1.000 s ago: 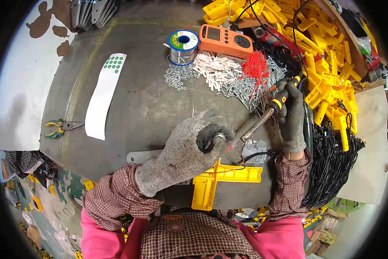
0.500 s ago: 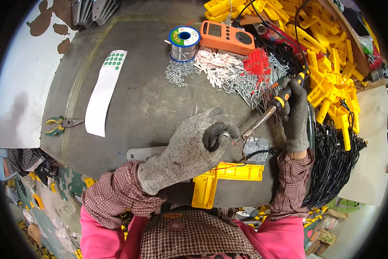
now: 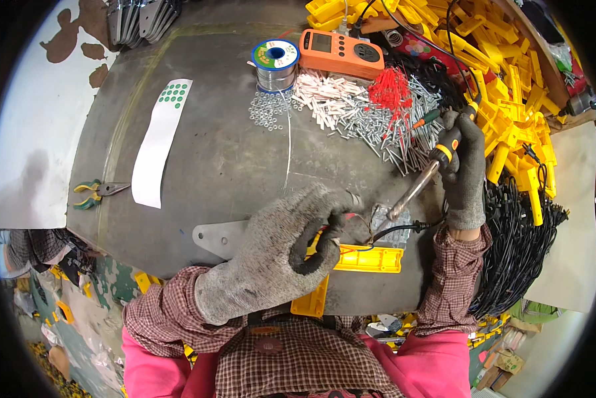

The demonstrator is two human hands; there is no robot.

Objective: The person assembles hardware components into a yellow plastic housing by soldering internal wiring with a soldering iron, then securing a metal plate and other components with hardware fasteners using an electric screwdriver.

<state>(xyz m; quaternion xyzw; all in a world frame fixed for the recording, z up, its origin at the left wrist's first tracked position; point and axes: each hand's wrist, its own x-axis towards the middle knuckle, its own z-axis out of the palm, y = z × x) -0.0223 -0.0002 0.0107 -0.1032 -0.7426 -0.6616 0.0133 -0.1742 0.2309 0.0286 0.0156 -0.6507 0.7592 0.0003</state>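
Observation:
My right hand (image 3: 467, 176), in a grey glove, is wrapped around a soldering iron (image 3: 446, 146) with a black and yellow handle; its metal barrel slants down to the left. My gloved left hand (image 3: 271, 249) hovers over a yellow T-shaped plastic housing (image 3: 371, 259) and hides part of it. Thumb and forefinger are apart, with no object visible between them. Beside those fingers, thin red wires and a black cord (image 3: 397, 229) lie by the housing. Under the iron's tip sits a clear or silvery block (image 3: 399, 237), its kind unclear.
A solder spool (image 3: 276, 76) with a loose strand stands before an orange meter (image 3: 341, 54). Screws (image 3: 394, 136), white sleeves (image 3: 324, 99) and nuts (image 3: 266, 110) lie nearby. Pliers (image 3: 96, 194), a sticker strip (image 3: 155, 159) and a metal plate (image 3: 220, 237) lie left; black cords (image 3: 517, 245) crowd the right.
My left thumb and forefinger, pinched together before, have come apart, and that hand has shifted left and down. The soldering iron has moved slightly right and down. More of the metal plate shows.

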